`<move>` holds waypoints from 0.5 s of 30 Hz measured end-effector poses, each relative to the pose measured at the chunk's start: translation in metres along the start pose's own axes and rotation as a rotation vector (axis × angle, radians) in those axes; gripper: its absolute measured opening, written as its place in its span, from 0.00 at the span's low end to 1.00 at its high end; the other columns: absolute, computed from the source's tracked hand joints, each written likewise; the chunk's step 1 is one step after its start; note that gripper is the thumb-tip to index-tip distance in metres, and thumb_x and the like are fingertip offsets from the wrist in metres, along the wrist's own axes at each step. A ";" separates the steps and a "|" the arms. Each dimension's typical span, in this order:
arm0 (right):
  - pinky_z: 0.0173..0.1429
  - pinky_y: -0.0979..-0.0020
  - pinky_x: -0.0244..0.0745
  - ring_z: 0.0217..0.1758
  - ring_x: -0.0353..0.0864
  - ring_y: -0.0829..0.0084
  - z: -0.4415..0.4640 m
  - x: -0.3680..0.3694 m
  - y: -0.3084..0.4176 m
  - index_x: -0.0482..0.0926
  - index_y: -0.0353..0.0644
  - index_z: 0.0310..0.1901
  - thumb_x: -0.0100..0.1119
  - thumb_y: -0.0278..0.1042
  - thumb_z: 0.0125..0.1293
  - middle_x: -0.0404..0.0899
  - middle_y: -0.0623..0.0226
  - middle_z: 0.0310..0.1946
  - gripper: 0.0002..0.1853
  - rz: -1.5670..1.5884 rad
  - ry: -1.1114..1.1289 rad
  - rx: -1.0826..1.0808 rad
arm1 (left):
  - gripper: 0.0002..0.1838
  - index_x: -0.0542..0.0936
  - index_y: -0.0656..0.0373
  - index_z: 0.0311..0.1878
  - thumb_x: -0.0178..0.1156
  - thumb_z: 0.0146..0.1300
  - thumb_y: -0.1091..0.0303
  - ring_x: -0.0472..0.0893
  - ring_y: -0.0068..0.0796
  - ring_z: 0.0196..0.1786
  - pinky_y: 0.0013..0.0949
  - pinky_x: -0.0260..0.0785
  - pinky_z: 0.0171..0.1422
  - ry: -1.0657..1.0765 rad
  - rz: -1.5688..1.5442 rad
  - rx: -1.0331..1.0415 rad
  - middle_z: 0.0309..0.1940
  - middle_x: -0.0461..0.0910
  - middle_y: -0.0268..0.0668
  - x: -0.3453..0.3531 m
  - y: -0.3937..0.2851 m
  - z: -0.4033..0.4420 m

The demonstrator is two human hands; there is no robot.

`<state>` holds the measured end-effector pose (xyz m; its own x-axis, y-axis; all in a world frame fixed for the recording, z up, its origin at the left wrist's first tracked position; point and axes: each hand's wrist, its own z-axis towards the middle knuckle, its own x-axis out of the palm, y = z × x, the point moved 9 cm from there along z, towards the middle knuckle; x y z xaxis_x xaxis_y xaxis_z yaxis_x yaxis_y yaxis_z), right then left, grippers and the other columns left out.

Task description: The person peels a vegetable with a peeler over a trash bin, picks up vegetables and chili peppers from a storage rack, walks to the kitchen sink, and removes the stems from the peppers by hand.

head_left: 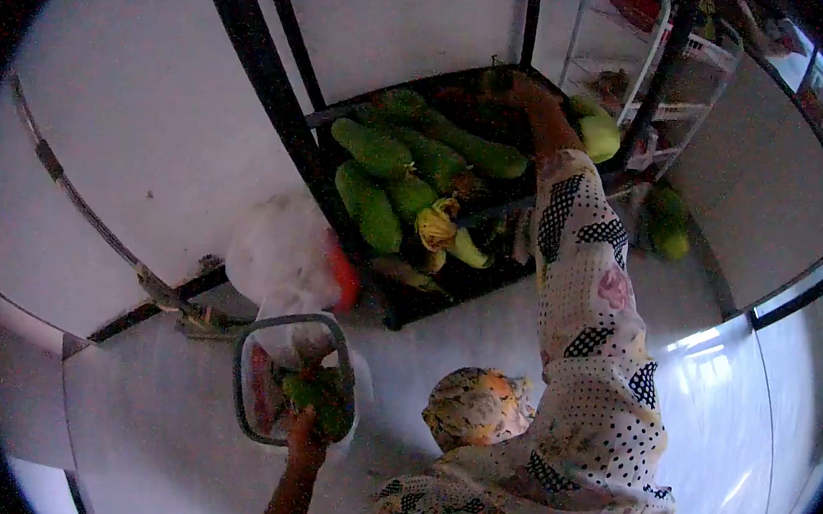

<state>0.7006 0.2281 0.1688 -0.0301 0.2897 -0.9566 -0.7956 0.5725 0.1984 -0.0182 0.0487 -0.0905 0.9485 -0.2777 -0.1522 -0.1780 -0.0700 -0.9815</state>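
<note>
My left hand (303,429) is closed on a dark green vegetable (318,397) inside a bin with a dark rim (239,388). The vegetable's exact kind is unclear. My right arm stretches over a low black rack, and my right hand (532,97) is at its far back edge; its fingers are lost in shadow. Several large green gourds (369,205) lie on the rack, left of my right arm. In front of them are a wilted yellow blossom (436,224) and a pale green piece (470,250). A pale green gourd (595,131) lies just right of my right hand.
A white plastic bag (282,247) with a red patch stands behind the bin. A round mottled yellow-brown shape (479,409) is beside my right sleeve. A white wire rack (670,108) stands at back right, with a green gourd (667,222) on the floor below. Black rack posts (254,51) rise nearby.
</note>
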 end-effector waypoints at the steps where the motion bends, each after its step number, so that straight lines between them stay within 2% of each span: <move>1: 0.67 0.53 0.60 0.67 0.62 0.54 -0.008 -0.002 0.007 0.47 0.43 0.70 0.57 0.80 0.40 0.57 0.56 0.67 0.62 0.013 0.080 -0.011 | 0.24 0.65 0.56 0.59 0.57 0.61 0.62 0.76 0.37 0.50 0.42 0.73 0.51 -0.026 -0.259 -0.126 0.49 0.73 0.40 0.008 -0.015 -0.001; 2: 0.67 0.53 0.60 0.66 0.62 0.54 -0.018 -0.004 0.011 0.46 0.43 0.70 0.57 0.81 0.38 0.58 0.55 0.67 0.64 0.023 0.161 -0.019 | 0.25 0.65 0.55 0.60 0.57 0.61 0.62 0.75 0.38 0.51 0.42 0.72 0.52 -0.049 -0.520 -0.254 0.50 0.73 0.40 0.015 -0.017 -0.004; 5: 0.66 0.54 0.62 0.65 0.63 0.52 -0.022 0.012 0.019 0.46 0.42 0.70 0.58 0.80 0.37 0.61 0.51 0.64 0.65 0.048 0.326 -0.124 | 0.27 0.64 0.56 0.60 0.60 0.59 0.61 0.75 0.38 0.51 0.43 0.73 0.52 -0.022 -0.574 -0.308 0.50 0.73 0.40 0.007 0.012 0.001; 7: 0.65 0.54 0.62 0.65 0.64 0.51 -0.021 0.016 0.026 0.48 0.41 0.70 0.60 0.79 0.37 0.62 0.48 0.63 0.64 0.013 0.288 -0.154 | 0.29 0.63 0.57 0.60 0.61 0.58 0.60 0.75 0.39 0.51 0.43 0.73 0.52 0.012 -0.170 -0.093 0.49 0.73 0.41 -0.013 0.024 0.015; 9: 0.64 0.53 0.63 0.64 0.64 0.50 -0.023 0.012 0.032 0.51 0.40 0.69 0.61 0.77 0.37 0.62 0.47 0.63 0.63 -0.078 0.129 -0.118 | 0.29 0.63 0.58 0.60 0.62 0.58 0.60 0.75 0.39 0.51 0.44 0.73 0.53 0.009 -0.150 -0.102 0.50 0.73 0.41 -0.018 0.031 0.016; 10: 0.65 0.54 0.63 0.64 0.64 0.50 -0.016 0.021 0.032 0.52 0.40 0.68 0.62 0.77 0.37 0.63 0.46 0.62 0.62 -0.081 0.099 -0.125 | 0.29 0.63 0.58 0.59 0.62 0.58 0.60 0.75 0.40 0.51 0.44 0.72 0.53 -0.011 -0.328 -0.218 0.50 0.73 0.41 -0.007 0.000 0.012; 12: 0.65 0.55 0.64 0.64 0.64 0.50 -0.006 0.037 0.033 0.54 0.40 0.67 0.62 0.76 0.36 0.64 0.46 0.61 0.62 -0.086 0.040 -0.139 | 0.28 0.64 0.59 0.59 0.61 0.59 0.61 0.75 0.40 0.51 0.44 0.72 0.53 -0.040 -0.519 -0.342 0.50 0.73 0.42 -0.001 -0.012 0.008; 14: 0.62 0.55 0.66 0.63 0.66 0.52 -0.025 0.021 0.045 0.57 0.41 0.66 0.61 0.72 0.43 0.68 0.50 0.58 0.55 -0.119 0.066 -0.068 | 0.27 0.64 0.59 0.59 0.61 0.59 0.62 0.75 0.41 0.52 0.45 0.72 0.54 -0.057 -0.543 -0.355 0.51 0.73 0.42 -0.009 -0.007 0.010; 15: 0.60 0.56 0.68 0.61 0.68 0.54 -0.021 0.029 0.045 0.59 0.41 0.65 0.60 0.69 0.46 0.70 0.53 0.57 0.50 -0.043 0.079 -0.097 | 0.27 0.65 0.60 0.59 0.61 0.59 0.63 0.75 0.40 0.52 0.44 0.72 0.54 -0.067 -0.561 -0.362 0.51 0.73 0.42 -0.010 -0.005 0.010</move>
<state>0.6514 0.2461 0.1456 -0.0390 0.2025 -0.9785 -0.8518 0.5053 0.1385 -0.0241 0.0612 -0.0853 0.9351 -0.0465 0.3512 0.2808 -0.5071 -0.8149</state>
